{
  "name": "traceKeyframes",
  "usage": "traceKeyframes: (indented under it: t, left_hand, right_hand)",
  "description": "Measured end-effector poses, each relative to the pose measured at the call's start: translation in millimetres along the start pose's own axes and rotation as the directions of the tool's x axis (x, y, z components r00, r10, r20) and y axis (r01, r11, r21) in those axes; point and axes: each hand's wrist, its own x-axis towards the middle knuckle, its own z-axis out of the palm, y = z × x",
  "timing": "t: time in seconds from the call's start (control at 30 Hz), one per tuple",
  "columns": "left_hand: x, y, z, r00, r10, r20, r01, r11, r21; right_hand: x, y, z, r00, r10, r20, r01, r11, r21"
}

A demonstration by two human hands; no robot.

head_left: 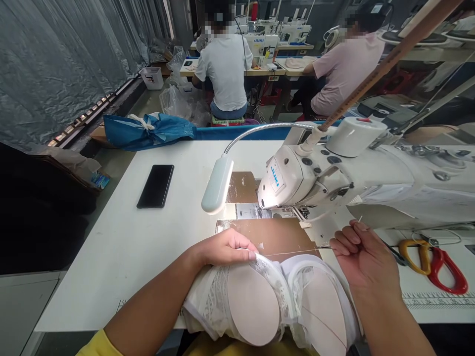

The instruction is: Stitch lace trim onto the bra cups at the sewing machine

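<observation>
A white lace bra [285,291] with pale cups lies at the table's front edge, its cups facing me. My left hand [226,249] is closed on its upper edge, thumb on top. My right hand [361,252] is closed in a pinch to the right of the bra. A thin white thread [293,252] stretches from the bra toward it. One small pale tip [360,218] sticks up from the pinch. A short dark thin piece [325,246] shows beside its curled fingers; what it belongs to is hidden.
A white JUKI sewing machine [297,178] stands ahead, with a lamp [218,185] on a bendable neck. Yellow-handled scissors [419,257] and red-handled scissors [449,272] lie at right. A black phone [156,186] rests at left. Two people [226,69] sit at machines beyond.
</observation>
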Motion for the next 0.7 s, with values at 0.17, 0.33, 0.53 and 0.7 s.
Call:
traceKeyframes:
  t: [0.17,0.33,0.53,0.7]
  left_hand:
    - [-1.2,-0.9,0.9,1.0,0.006,0.009,-0.005,0.999,-0.035]
    - [-2.1,1.2,2.6,1.0,0.02,0.01,-0.019,0.999,-0.026]
    - [-1.9,1.1,3.9,1.0,0.026,0.005,-0.026,1.0,-0.003]
    - [-2.7,1.2,5.6,0.999,0.029,-0.026,-0.028,0.999,0.027]
  right_hand:
    - [-0.9,0.2,0.2,1.0,-0.022,-0.011,0.022,1.0,0.007]
    - [-2.1,0.9,1.4,0.999,-0.031,-0.011,0.031,0.999,0.018]
    - [-0.7,0.4,1.5,1.0,-0.028,-0.011,0.029,0.997,0.067]
    - [3.0,-2.7,-2.1,0.999,0.029,-0.025,-0.026,0.991,0.134]
